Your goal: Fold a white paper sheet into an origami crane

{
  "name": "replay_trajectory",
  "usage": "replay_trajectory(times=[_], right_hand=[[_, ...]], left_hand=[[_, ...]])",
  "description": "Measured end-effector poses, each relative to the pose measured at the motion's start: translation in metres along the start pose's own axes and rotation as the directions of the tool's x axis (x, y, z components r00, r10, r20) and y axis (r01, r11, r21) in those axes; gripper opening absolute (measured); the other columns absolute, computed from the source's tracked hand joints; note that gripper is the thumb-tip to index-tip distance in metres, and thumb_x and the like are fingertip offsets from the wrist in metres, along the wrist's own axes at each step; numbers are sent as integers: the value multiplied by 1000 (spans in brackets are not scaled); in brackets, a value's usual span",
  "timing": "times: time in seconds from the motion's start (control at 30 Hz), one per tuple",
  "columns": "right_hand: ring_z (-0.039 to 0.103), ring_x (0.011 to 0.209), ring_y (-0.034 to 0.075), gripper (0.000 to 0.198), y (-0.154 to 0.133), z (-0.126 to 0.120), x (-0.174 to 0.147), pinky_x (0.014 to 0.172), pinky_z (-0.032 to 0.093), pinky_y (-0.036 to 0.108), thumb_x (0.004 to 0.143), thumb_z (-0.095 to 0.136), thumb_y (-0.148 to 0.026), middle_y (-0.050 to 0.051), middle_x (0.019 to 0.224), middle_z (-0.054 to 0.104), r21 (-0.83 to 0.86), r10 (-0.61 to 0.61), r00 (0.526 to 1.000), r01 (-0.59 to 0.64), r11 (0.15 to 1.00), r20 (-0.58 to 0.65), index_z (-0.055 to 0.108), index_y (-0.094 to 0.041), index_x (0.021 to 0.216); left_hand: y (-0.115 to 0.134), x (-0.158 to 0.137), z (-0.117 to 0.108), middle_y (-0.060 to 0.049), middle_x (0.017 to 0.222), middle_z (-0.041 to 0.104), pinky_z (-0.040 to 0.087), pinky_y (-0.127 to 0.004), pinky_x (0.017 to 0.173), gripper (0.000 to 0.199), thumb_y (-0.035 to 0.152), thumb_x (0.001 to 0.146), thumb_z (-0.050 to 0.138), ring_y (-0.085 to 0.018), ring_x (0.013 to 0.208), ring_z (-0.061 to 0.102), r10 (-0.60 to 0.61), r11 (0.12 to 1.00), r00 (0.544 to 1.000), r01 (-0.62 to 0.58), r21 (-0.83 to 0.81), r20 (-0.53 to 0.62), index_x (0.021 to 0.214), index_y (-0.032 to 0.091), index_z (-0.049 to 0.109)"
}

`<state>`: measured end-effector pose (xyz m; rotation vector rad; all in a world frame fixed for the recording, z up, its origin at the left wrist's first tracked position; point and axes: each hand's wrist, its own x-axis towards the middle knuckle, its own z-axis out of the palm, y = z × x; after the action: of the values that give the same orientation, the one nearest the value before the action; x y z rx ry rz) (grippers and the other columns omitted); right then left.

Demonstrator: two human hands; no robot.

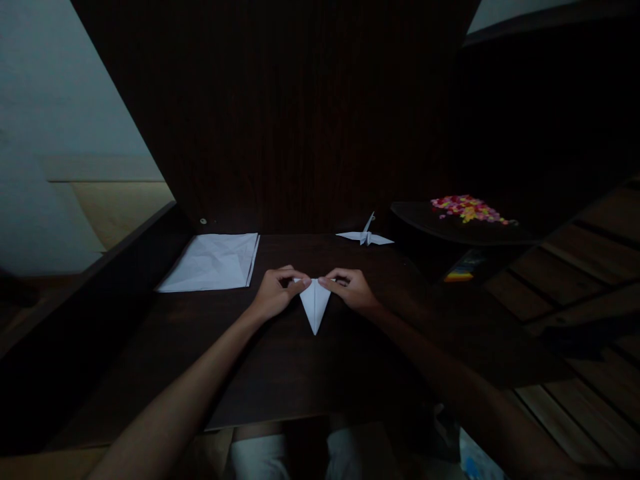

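Observation:
A white sheet of paper folded into a kite shape lies on the dark desk, its sharp tip toward me and a crease down its middle. My left hand pinches its upper left corner between thumb and fingers. At the upper right corner, my right hand grips the paper the same way, thumb on top. Beyond the right hand stands a finished white paper crane with spread wings. To the left is a stack of white paper sheets, the top one showing creases.
On a rounded dark shelf at the right sits a pile of small pink, red and yellow pieces. Below it shows something yellow and blue. A raised dark side board borders the desk on the left, and a tall dark panel rises behind.

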<state>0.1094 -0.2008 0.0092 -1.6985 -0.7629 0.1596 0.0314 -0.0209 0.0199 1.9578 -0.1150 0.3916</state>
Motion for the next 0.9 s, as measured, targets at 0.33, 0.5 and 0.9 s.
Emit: replay_trajectory(times=[0.33, 0.5, 0.9], right_hand=[[56, 54, 14, 34, -3, -3, -2, 56, 45, 26, 74, 64, -47, 0, 54, 61, -36, -59, 998, 58, 998, -29, 61, -18, 56], [56, 56, 14, 33, -3, -2, -2, 56, 45, 27, 73, 65, -47, 1, 56, 61, -24, -91, 994, 90, 996, -53, 64, -18, 59], [54, 57, 13, 28, 1, 3, -2, 44, 41, 23, 67, 71, -45, 2, 68, 58, 121, -4, 994, 18, 992, -109, 69, -17, 70]], left_hand=[[1, 1, 1, -4, 73, 65, 43, -29, 64, 25, 39, 67, 71, -17, 68, 57, -124, 981, 990, 112, -160, -66, 75, 15, 71], [-3, 3, 2, -3, 73, 66, 43, -27, 66, 30, 45, 69, 68, -17, 70, 57, -171, 968, 979, 145, -206, -115, 75, 16, 70], [4, 1, 7, -1, 70, 64, 40, -24, 60, 31, 43, 71, 67, -14, 64, 54, -234, 951, 972, 233, -201, 22, 84, 15, 70]])
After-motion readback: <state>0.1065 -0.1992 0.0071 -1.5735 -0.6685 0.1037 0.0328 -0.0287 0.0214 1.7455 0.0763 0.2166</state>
